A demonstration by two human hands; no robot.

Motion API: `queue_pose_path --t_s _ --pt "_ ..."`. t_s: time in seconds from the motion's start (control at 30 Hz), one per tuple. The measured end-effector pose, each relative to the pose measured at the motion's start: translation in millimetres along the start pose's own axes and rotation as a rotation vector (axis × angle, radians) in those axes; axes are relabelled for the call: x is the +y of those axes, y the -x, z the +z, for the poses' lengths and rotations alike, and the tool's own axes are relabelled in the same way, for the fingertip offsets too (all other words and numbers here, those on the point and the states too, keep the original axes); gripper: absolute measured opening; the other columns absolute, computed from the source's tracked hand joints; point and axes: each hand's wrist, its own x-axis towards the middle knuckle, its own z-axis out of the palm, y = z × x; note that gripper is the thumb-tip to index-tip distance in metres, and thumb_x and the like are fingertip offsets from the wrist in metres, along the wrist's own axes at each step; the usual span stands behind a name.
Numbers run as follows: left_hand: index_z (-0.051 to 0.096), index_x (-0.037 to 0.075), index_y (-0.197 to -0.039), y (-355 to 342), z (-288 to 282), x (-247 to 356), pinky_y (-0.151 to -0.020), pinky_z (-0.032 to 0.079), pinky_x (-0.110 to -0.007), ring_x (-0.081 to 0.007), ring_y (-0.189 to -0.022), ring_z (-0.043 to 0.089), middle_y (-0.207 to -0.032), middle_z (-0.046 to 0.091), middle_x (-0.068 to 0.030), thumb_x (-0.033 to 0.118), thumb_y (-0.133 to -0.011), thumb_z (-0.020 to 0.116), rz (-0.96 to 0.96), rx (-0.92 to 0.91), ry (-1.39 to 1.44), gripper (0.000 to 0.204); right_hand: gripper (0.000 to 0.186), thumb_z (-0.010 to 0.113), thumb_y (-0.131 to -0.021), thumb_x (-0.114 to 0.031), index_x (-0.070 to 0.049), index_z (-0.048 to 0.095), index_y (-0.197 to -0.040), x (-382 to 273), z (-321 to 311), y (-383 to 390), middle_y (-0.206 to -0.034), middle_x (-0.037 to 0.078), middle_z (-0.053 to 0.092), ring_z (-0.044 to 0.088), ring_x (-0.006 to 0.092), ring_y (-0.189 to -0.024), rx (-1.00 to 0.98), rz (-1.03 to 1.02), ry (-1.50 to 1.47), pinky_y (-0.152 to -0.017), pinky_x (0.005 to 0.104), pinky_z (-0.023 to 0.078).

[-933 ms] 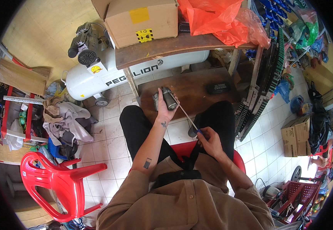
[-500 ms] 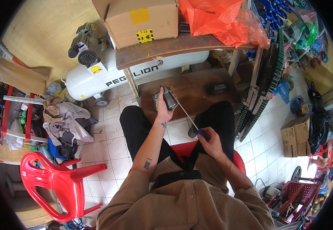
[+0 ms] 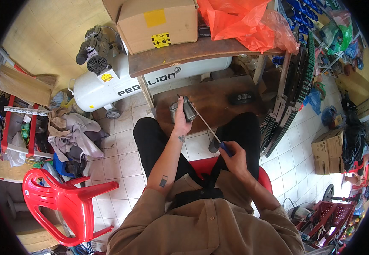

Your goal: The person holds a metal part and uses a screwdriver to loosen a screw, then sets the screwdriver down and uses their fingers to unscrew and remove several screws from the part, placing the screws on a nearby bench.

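My left hand (image 3: 182, 119) is wrapped round a grey metal part (image 3: 188, 111) with a rounded, boxy body, held up in front of my knees. I cannot make out exactly what kind of part it is. My right hand (image 3: 236, 160) grips the blue handle of a long-shafted screwdriver (image 3: 210, 130) over my right thigh. Its thin shaft runs up and left, and the tip meets the right side of the metal part near its top. The fingers of my left hand partly cover the part, and the exact contact spot is too small to tell.
Ahead stands a wooden bench (image 3: 210, 50) bearing a cardboard box (image 3: 159, 25) and an orange plastic bag (image 3: 239, 21). Its low shelf (image 3: 218, 91) holds a black case (image 3: 240, 98). A white air compressor (image 3: 103, 87) lies behind. A red plastic chair (image 3: 61, 204) is at my left.
My right hand has shifted very slightly and its fingers have turned a little on the screwdriver handle. The left hand and the metal part stay almost still.
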Motion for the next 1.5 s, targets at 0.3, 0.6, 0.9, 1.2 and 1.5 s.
queue_pose_path --t_s 0.3,0.6,0.9,1.2,1.5 --pt "0.061 0.012 -0.096 5 2 3 -0.073 0.054 -0.038 -0.0227 -0.078 0.064 -0.086 0.065 -0.0055 0.054 -0.086 0.07 -0.043 -0.056 0.068 0.044 0.03 0.06 -0.098 -0.025 0.002 0.066 -0.11 9 -4 -9 -0.087 0.015 0.072 0.072 0.0231 -0.083 -0.218 0.255 0.07 -0.074 0.0343 0.054" --pt "0.06 0.011 -0.096 12 10 4 -0.078 0.054 -0.039 -0.0227 -0.079 0.062 -0.086 0.064 -0.0067 0.053 -0.086 0.069 -0.06 -0.047 0.151 0.044 0.042 0.08 -0.083 -0.027 0.004 0.064 -0.105 19 -5 -10 -0.084 0.015 0.072 0.07 0.0215 -0.078 -0.056 0.059 0.005 -0.07 0.0327 0.054" --pt "0.061 0.012 -0.097 16 14 6 -0.078 0.054 -0.039 -0.0231 -0.078 0.063 -0.087 0.065 -0.0071 0.052 -0.086 0.069 -0.072 -0.038 0.17 0.042 0.034 0.059 -0.099 -0.029 0.004 0.066 -0.102 19 -2 -12 -0.083 0.016 0.071 0.071 0.0231 -0.078 -0.284 0.268 0.09 -0.07 0.0345 0.054" --pt "0.061 0.01 -0.096 13 11 3 -0.078 0.053 -0.039 -0.0239 -0.078 0.063 -0.087 0.064 -0.0075 0.052 -0.086 0.069 -0.093 -0.056 0.199 0.044 0.032 0.08 -0.083 -0.02 0.005 0.062 -0.093 11 -7 -10 -0.082 0.018 0.07 0.072 0.0248 -0.079 -0.095 0.097 0.03 -0.07 0.0343 0.056" --pt "0.061 0.01 -0.096 14 13 4 -0.078 0.054 -0.039 -0.0232 -0.079 0.063 -0.087 0.064 -0.0074 0.051 -0.087 0.069 -0.091 -0.053 0.208 0.043 0.034 0.06 -0.099 -0.028 0.004 0.063 -0.089 21 2 -9 -0.071 0.013 0.067 0.069 0.0233 -0.068 -0.255 0.179 0.012 -0.066 0.0357 0.053"
